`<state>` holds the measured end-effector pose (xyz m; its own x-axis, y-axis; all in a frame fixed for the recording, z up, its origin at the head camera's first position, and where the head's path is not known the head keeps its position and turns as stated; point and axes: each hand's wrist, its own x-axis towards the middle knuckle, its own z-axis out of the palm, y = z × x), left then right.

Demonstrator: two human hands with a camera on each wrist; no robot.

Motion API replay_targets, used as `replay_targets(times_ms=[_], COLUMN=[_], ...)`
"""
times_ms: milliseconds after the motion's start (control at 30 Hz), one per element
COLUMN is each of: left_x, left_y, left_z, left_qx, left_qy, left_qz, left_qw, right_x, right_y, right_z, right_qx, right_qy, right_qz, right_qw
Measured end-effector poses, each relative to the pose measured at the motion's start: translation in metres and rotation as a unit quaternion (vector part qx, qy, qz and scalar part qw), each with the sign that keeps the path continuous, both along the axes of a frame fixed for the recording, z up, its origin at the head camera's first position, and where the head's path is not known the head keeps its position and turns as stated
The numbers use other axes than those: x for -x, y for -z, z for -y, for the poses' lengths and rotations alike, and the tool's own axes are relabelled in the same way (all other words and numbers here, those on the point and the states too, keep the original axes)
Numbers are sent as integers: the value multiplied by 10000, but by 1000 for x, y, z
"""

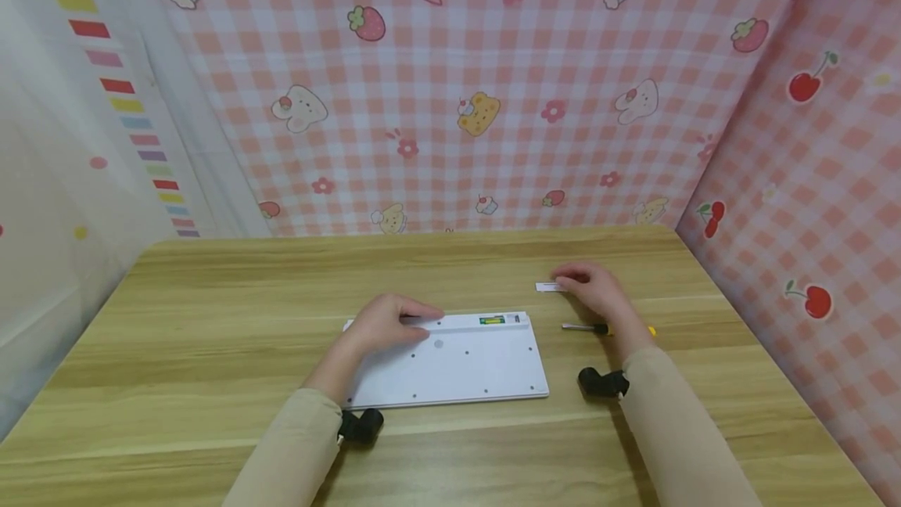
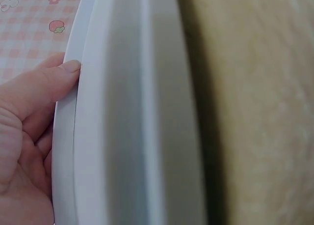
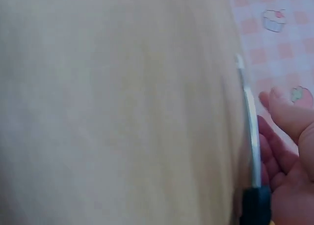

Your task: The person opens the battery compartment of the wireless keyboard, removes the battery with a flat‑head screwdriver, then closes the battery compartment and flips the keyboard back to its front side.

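Note:
A white keyboard lies underside up on the table, screw heads showing. Along its far edge a green-and-yellow battery sits in the uncovered compartment. My left hand grips the far edge toward the left; in the left wrist view its thumb presses the edge and the other fingers go behind. Beyond the keyboard's far right corner, my right hand pinches the right end of a small white battery cover at the tabletop. The right wrist view shows the thumb near the index fingertip, the cover hidden.
A screwdriver with a black and yellow handle lies under my right forearm, right of the keyboard. The wooden table ends at a pink checked curtain behind and on the right.

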<state>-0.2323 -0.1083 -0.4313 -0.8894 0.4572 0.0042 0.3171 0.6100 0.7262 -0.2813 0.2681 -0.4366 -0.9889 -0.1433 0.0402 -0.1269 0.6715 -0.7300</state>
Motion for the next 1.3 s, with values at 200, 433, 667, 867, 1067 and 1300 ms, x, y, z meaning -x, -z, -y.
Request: replay_targets(times_ms=[200, 433, 667, 867, 1067, 1300], left_x=[0, -1, -1, -1, -2, -1], left_y=[-1, -2, -1, -2, -3, -2], left_z=[0, 0, -1, 0, 0, 0], left_qx=[10, -1, -7, -21, -72, -84], left_qy=[24, 24, 11, -9, 37, 60], left_qz=[41, 14, 79, 138, 135, 100], left_qw=[10000, 10000, 10000, 9999, 9999, 9999], right_x=[-13, -26, -47, -66, -76, -80], right_y=[-10, -15, -17, -17, -12, -6], right_z=[-8, -22, -40, -55, -69, -81], right_qx=[151, 165, 249, 144, 611, 513], right_qy=[-219, -435, -1080, -1013, -1006, -1329], right_qz=[238, 228, -232, -235, 15, -293], right_qw=[9994, 9987, 9936, 9945, 9930, 9894])
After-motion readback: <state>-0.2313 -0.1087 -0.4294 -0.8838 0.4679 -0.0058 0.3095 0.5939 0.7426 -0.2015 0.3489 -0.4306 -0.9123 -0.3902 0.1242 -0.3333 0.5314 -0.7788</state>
